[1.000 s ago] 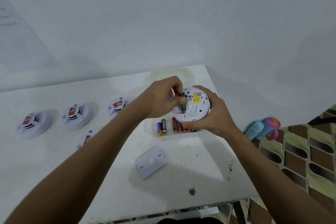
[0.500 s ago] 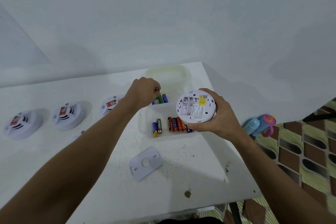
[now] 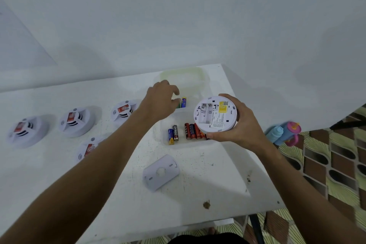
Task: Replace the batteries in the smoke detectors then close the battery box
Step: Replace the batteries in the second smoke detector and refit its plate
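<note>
My right hand (image 3: 242, 128) grips a round white smoke detector (image 3: 215, 114) from its right side, its back towards me and its battery bay empty. It hangs over the right of the clear battery box (image 3: 189, 143). The box's near compartment holds several red batteries (image 3: 191, 130) plus a blue and a black one (image 3: 173, 132). My left hand (image 3: 160, 103) hovers over the far compartment with loosely spread fingers and holds nothing. Green and blue batteries (image 3: 182, 102) lie just beside its fingertips. The detector's white back plate (image 3: 161, 172) lies on the table in front of the box.
Three more smoke detectors (image 3: 74, 121) stand in a row at the left, and a further smoke detector (image 3: 88, 148) is partly behind my left forearm. The box's pale green lid (image 3: 184, 77) lies behind the box by the wall. Coloured bottles (image 3: 283, 132) stand on the floor beyond the table's right edge.
My left hand pulled batteries out of the detector, carried them left to the far compartment and let them go. The detector's bay now shows empty; my right hand stayed roughly in place.
</note>
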